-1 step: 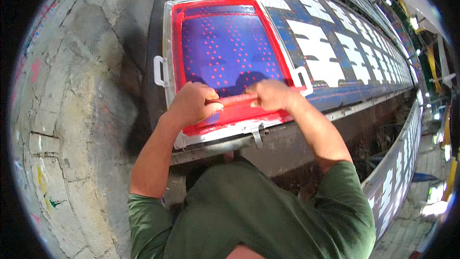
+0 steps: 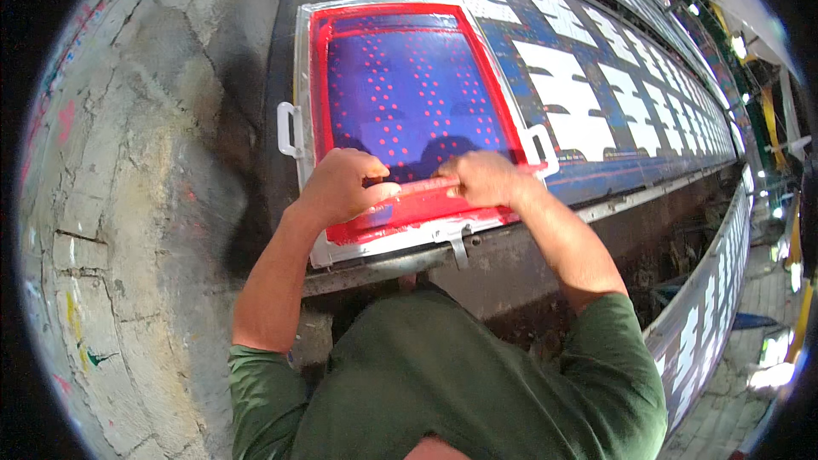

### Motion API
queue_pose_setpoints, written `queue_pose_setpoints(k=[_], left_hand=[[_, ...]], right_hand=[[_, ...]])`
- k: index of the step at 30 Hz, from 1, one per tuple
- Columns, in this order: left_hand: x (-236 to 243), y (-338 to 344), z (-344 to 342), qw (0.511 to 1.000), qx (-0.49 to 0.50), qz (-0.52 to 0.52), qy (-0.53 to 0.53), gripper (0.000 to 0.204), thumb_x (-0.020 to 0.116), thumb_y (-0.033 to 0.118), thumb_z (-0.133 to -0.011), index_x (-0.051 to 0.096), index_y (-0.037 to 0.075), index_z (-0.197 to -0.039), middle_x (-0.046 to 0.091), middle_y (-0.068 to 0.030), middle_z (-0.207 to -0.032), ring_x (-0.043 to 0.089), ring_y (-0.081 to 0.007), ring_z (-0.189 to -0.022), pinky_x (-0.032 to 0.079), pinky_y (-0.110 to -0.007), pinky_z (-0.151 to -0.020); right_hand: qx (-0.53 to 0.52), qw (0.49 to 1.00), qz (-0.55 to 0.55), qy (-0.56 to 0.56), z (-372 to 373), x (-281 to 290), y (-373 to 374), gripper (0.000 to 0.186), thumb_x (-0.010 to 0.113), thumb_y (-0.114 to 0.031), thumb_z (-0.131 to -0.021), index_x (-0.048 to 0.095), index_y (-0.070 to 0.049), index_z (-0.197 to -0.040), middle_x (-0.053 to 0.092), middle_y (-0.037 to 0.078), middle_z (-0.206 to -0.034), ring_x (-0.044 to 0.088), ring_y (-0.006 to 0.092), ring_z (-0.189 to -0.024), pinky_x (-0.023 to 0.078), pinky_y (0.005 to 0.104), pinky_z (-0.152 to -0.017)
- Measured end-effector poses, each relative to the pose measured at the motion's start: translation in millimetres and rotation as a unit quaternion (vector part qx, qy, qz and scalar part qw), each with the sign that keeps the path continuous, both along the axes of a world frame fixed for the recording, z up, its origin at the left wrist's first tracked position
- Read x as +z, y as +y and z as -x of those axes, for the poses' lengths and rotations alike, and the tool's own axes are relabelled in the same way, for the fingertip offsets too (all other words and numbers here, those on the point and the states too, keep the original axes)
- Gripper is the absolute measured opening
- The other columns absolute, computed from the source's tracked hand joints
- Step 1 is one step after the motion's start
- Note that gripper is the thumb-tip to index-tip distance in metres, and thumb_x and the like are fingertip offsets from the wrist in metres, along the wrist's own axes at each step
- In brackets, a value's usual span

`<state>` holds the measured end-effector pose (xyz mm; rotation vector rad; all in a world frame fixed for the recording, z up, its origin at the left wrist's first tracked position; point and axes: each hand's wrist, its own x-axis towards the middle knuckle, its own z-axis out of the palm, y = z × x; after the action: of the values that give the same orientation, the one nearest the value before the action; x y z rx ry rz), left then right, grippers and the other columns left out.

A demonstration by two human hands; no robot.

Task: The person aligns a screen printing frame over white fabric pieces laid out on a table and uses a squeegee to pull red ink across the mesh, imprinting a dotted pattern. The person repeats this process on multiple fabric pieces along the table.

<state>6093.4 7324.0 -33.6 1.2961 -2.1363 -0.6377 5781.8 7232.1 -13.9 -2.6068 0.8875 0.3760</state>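
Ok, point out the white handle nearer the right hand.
The right handle, on the right side of the frame, close by the right hand; the left handle is on the opposite side.

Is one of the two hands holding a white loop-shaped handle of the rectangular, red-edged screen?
No, the left hand and the right hand both grip the long red bar, apart from the white handles.

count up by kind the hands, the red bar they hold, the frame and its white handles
hands (left, right): 2
red bar: 1
frame: 1
white handles (left one, right one): 2
total: 6
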Motion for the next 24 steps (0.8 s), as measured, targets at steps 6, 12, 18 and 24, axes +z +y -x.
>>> queue_pose_setpoints(k=[6,12,18,24], left_hand=[[-64.3,-45.0,-52.1,0.839,0.492,0.233,0.006,0.046,0.081,0.026,-0.096,0.073,0.0,-0.133,0.077,-0.0233,-0.124,0.071,-0.0419,-0.118,0.055,-0.049,-0.105],[-110.8,-83.7,-72.0,0.773,0.614,0.068,0.146,0.05,0.075,0.022,-0.101,0.068,-0.002,-0.143,0.074,-0.0279,-0.133,0.07,-0.0444,-0.126,0.053,-0.051,-0.11],[-104.7,-75.2,-51.9,0.762,0.606,0.099,0.207,0.037,0.071,0.009,-0.106,0.069,-0.004,-0.141,0.079,-0.0197,-0.123,0.076,-0.0286,-0.115,0.057,-0.04,-0.101],[-104.1,-80.9,-47.4,0.74,0.613,0.102,0.257,0.032,0.069,0.003,-0.108,0.07,-0.003,-0.139,0.078,-0.0111,-0.121,0.073,-0.0193,-0.11,0.057,-0.035,-0.098]], right_hand=[[-0.004,0.999,-0.038,-0.019,1.5,-1.9,-9.2,0.039,0.08,-0.024,-0.097,0.078,-0.017,-0.135,0.081,0.022,-0.111,0.077,0.0437,-0.11,0.06,0.0573,-0.094],[0.013,0.998,-0.014,-0.061,-25.8,5.9,-109.0,0.035,0.08,-0.025,-0.097,0.078,-0.015,-0.131,0.079,0.025,-0.108,0.075,0.0466,-0.108,0.06,0.0569,-0.092],[0.047,0.972,0.178,-0.147,-73.8,-13.2,-245.0,0.034,0.072,-0.019,-0.098,0.077,-0.023,-0.132,0.08,0.013,-0.114,0.077,0.0387,-0.109,0.064,0.0539,-0.09],[0.037,0.955,0.258,-0.141,-127.2,-30.2,-367.5,0.032,0.071,-0.021,-0.098,0.078,-0.023,-0.13,0.08,0.012,-0.118,0.078,0.0378,-0.11,0.064,0.0537,-0.092]])
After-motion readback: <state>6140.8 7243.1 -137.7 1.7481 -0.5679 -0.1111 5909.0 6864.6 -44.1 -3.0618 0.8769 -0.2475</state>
